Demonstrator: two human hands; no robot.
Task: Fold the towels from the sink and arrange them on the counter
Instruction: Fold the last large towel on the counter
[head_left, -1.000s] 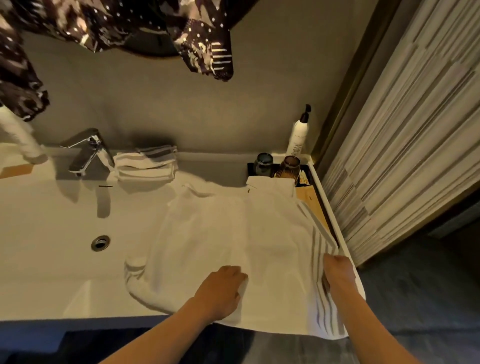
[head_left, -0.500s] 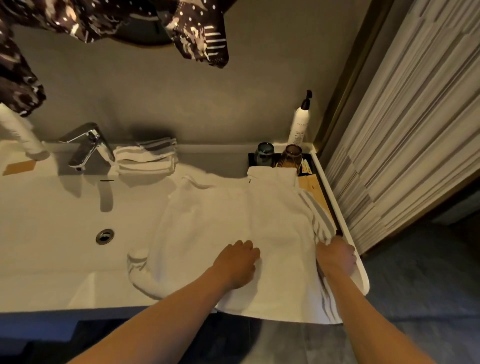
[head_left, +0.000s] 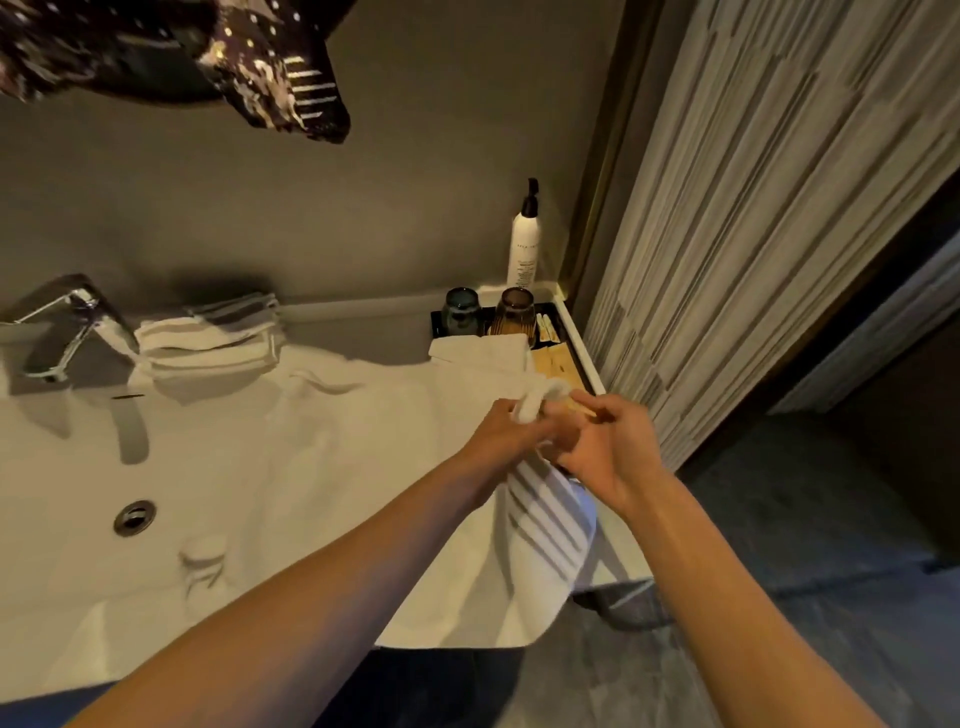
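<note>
I have the big white towel (head_left: 311, 467) spread over the sink basin (head_left: 62, 467) and counter, its striped end hanging off the front edge at about five o'clock. My left hand (head_left: 511, 439) grips a bunched corner of it, fingers curled round the cloth, and my right hand (head_left: 608, 452) sits just beside it at three o'clock, fingers curled in against the same bunch; I cannot tell whether it pinches the fabric.

At twelve o'clock from my hands, close by, stand a blue glass (head_left: 461, 310) and an amber glass (head_left: 514, 312) on a dark tray (head_left: 571, 353). If I swing the corner up or back carelessly, I judge the cloth could catch them and tip one. The overhanging end could also drag the towel to the floor if I loosen my grip. A folded stack (head_left: 208, 340) waits at ten o'clock by the faucet (head_left: 62, 327).
</note>
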